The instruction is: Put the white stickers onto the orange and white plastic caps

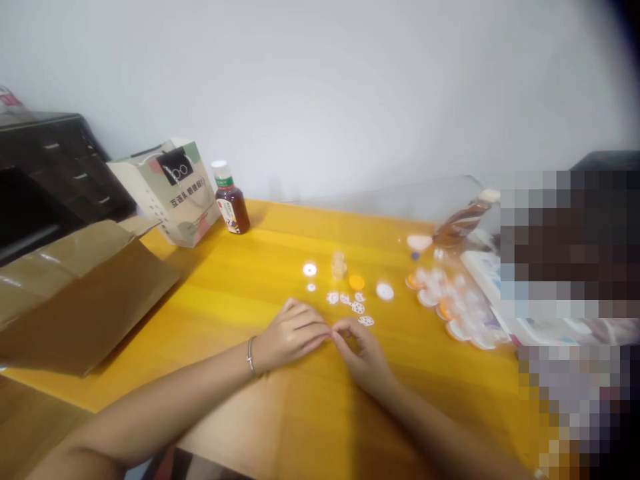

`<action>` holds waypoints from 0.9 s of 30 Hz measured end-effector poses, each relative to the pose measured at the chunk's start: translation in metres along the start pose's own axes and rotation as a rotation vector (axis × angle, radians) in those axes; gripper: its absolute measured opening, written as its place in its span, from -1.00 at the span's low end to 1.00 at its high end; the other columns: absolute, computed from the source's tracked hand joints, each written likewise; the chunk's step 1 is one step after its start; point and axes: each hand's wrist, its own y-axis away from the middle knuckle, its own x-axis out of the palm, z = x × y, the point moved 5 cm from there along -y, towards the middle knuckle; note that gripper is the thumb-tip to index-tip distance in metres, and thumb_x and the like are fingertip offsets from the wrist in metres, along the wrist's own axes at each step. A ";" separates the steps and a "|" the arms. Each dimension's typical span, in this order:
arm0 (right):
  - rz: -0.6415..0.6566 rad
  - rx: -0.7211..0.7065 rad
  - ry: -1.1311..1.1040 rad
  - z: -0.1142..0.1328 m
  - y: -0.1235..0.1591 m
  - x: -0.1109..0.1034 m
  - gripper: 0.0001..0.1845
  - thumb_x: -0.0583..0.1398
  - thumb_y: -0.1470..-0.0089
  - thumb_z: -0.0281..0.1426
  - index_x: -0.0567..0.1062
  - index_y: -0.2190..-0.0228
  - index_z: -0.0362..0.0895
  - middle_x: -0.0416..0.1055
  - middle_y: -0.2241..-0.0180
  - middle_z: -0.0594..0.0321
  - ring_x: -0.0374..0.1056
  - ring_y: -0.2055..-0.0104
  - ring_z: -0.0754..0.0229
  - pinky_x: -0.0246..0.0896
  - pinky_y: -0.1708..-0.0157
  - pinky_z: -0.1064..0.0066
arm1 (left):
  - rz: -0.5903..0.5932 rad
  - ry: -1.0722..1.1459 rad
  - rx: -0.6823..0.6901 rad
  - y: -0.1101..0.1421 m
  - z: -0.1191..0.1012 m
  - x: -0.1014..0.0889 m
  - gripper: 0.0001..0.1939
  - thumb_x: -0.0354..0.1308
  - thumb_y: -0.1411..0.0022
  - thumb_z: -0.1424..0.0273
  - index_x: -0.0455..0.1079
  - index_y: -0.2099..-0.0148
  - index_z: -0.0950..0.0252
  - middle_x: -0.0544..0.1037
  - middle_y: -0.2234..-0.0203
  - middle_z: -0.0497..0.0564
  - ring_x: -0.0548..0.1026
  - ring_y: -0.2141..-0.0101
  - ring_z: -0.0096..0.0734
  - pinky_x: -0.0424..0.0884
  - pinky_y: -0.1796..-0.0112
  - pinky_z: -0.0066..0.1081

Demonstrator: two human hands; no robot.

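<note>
1. Left hand (296, 333) and right hand (367, 360) meet at the tips; cannot tell whether anything's pinched.
2. About five flat, openwork white cutouts (357, 307), just beyond them.
3. Farther: three round white discs (385, 291), one orange disc (357, 283).

White openwork pieces (358, 307), orange disc (357, 283), yellow table (280, 240), brown box (90, 293) (dark-red bottle (241, 212), white cap (219, 165))

Between the fingertips: left hand (296, 333) and right hand (364, 355) meet; anything held is too small to see.
White cut-outs (358, 307): thin, full of holes, flat, just past the hands.
Big white round (309, 270): dark dot in its middle, past the left hand.
Small white round (311, 287): nearer the left hand.
Other white round (385, 291): past the right hand.
Orange round (357, 283): flat, past the cut-outs.
Tan lump (339, 266): blurry, farther from the hands.
</note>
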 end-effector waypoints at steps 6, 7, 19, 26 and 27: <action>0.031 0.019 0.002 -0.002 -0.001 0.001 -0.88 0.07 -0.08 -0.37 0.37 0.44 -0.11 0.39 0.44 0.26 0.32 0.36 0.21 0.22 0.33 0.40 | 0.024 0.014 -0.018 0.000 0.003 0.001 -0.86 0.03 -0.22 0.43 0.35 0.17 0.26 0.50 0.34 -0.03 0.36 0.32 -0.46 0.15 0.29 -0.39; 0.032 0.020 0.003 -0.002 -0.002 0.000 -0.88 0.07 -0.08 -0.37 0.37 0.44 -0.11 0.40 0.45 0.26 0.32 0.37 0.21 0.23 0.34 0.40 | 0.032 0.030 -0.031 0.000 0.004 0.002 -0.87 0.03 -0.22 0.42 0.35 0.17 0.26 0.50 0.35 -0.03 0.36 0.32 -0.46 0.15 0.28 -0.39; 0.008 -0.192 0.254 -0.002 0.004 0.003 -0.54 0.20 0.11 -0.46 0.23 0.12 -0.09 0.35 0.21 0.12 0.31 0.15 0.05 0.25 0.15 0.19 | 0.176 0.140 -0.221 0.001 0.020 0.015 -0.86 0.01 -0.23 0.37 0.37 0.24 0.26 0.48 0.37 -0.03 0.38 0.29 -0.44 0.10 0.25 -0.39; 0.013 -0.179 0.283 -0.005 0.004 0.006 -0.60 0.15 0.05 -0.47 0.21 0.13 -0.08 0.35 0.22 0.11 0.31 0.16 0.04 0.26 0.16 0.17 | 0.204 0.120 -0.236 -0.001 0.018 0.019 -0.85 -0.01 -0.25 0.36 0.37 0.25 0.26 0.48 0.37 -0.03 0.38 0.29 -0.44 0.09 0.25 -0.39; 0.009 -0.175 0.280 -0.005 0.004 0.006 -0.62 0.14 0.05 -0.47 0.22 0.14 -0.08 0.35 0.23 0.12 0.32 0.17 0.05 0.27 0.17 0.17 | 0.206 0.116 -0.238 -0.001 0.017 0.019 -0.85 -0.01 -0.25 0.36 0.37 0.25 0.26 0.48 0.36 -0.03 0.38 0.29 -0.44 0.09 0.25 -0.39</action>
